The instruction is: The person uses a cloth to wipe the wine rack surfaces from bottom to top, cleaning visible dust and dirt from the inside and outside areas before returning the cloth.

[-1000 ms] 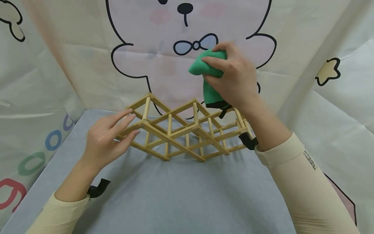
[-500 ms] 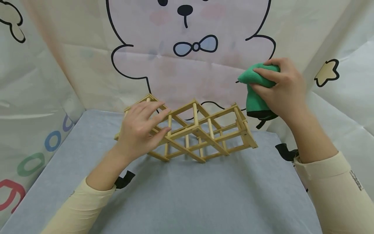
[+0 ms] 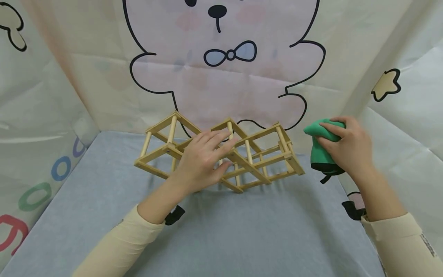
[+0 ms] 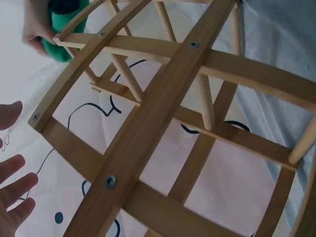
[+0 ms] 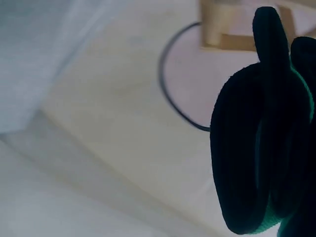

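Note:
A folding wooden wine rack [image 3: 252, 165], built of crossed slats and round dowels, stands on the table. Before its middle hovers my left hand [image 3: 204, 159], fingers spread and loosely bent around nothing; in the left wrist view its fingertips [image 4: 24, 185] are apart from the slats. Off the rack's right end, my right hand [image 3: 353, 146] grips a soft green cloth thing [image 3: 320, 154] with a pointed top, a black-edged lower opening and a black loop. Its dark opening [image 5: 237, 148] faces the right wrist camera. What kind of cloth thing it is, I cannot tell.
A blue-grey cloth [image 3: 242, 234] covers the table. Behind the rack hangs a pale printed sheet [image 3: 194, 77] with a cartoon bear, and similar sheets close off the left and right sides. Black straps show at both wrists.
My right hand has carried the green cloth thing from above the rack to the right, then lower. My left hand has moved right from the rack's left end to its middle. The rack stays put.

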Motion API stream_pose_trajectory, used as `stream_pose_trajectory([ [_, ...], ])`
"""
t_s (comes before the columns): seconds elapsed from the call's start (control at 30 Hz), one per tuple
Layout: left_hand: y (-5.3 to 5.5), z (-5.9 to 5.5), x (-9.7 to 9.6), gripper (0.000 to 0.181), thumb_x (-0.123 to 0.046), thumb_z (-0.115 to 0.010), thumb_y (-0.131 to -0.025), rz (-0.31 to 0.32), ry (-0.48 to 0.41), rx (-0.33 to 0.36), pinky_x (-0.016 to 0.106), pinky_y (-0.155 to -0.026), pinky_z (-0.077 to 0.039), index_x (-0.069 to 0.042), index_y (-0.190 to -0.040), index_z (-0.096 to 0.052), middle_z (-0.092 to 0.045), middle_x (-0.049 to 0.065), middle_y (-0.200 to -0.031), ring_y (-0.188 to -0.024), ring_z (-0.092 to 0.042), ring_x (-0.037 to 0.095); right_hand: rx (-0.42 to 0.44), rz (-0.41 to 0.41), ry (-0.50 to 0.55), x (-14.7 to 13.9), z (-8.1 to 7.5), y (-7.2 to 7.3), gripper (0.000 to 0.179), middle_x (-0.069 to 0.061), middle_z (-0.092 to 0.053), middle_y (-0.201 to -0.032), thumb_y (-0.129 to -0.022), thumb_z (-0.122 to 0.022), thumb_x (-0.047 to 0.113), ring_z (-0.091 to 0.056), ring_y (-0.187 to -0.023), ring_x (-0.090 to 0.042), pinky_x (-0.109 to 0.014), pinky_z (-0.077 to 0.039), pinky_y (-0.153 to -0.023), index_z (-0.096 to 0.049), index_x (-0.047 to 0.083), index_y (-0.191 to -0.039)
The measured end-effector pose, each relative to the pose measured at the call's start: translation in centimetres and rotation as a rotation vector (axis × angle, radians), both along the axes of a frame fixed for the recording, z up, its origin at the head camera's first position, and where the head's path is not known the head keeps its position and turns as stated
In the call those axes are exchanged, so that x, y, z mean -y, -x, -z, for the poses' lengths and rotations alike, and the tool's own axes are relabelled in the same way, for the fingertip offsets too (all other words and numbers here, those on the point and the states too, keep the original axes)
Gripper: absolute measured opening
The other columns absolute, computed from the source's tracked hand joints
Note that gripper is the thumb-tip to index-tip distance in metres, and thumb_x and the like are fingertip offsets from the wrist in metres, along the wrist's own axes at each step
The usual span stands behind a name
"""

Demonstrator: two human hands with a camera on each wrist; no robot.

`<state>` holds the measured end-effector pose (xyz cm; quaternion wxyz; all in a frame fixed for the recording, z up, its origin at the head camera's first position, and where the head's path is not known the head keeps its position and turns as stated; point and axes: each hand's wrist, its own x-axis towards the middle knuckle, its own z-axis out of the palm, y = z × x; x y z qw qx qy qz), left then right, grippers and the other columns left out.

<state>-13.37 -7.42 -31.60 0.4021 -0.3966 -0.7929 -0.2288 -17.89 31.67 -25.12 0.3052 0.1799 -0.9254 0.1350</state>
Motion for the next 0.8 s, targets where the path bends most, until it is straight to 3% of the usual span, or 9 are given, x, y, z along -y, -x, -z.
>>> stream_pose_trajectory([
  [0.17, 0.3, 0.4, -1.1, 0.062, -0.01, -0.091, -0.078, -0.001, 0.027, 0.022, 0.048, -0.11, -0.05, -0.007, -0.136, -0.068, -0.068, 0.016, -0.134, -0.122, -0.064, 0.036, 0.085, 0.055, -0.011, -2.3, 3.4, -0.7, 0.039, -0.029, -0.061, -0.124, -0.083, -0.085, 0.004, -0.059, -0.105, -0.049, -0.059, -0.048, -0.067, -0.075, -0.005, -0.12],
  [0.43, 0.7, 1.2, -2.0, 0.057, -0.005, -0.086, -0.082, -0.001, 0.067, 0.028, 0.042, -0.108, -0.052, -0.007, -0.136, -0.069, -0.071, 0.013, -0.128, -0.116, -0.065, 0.032, 0.144, 0.078, -0.006, -4.5, 7.8, -1.8, 0.041, -0.033, -0.06, -0.122, -0.081, -0.087, 0.002, -0.059, -0.104, -0.052, -0.066, -0.052, -0.069, -0.074, -0.009, -0.119],
  [0.63, 0.8, 1.8, -2.2, 0.046, -0.002, -0.077, -0.088, -0.028, 0.129, 0.067, 0.041, -0.104, -0.056, -0.008, -0.133, -0.071, -0.07, 0.014, -0.13, -0.118, -0.066, 0.033, 0.198, 0.116, 0.01, -5.2, 9.6, -2.4, 0.042, -0.033, -0.059, -0.123, -0.083, -0.086, 0.004, -0.059, -0.101, -0.053, -0.064, -0.052, -0.066, -0.073, -0.009, -0.121],
  [0.8, 0.9, 2.0, -2.6, 0.031, 0.0, -0.074, -0.093, -0.065, 0.155, 0.051, 0.04, -0.102, -0.057, -0.009, -0.122, -0.076, -0.071, 0.015, -0.128, -0.117, -0.066, 0.033, 0.218, 0.125, 0.022, -5.5, 10.4, -2.7, 0.042, -0.032, -0.058, -0.124, -0.084, -0.084, 0.004, -0.059, -0.1, -0.052, -0.059, -0.051, -0.064, -0.072, -0.009, -0.122],
])
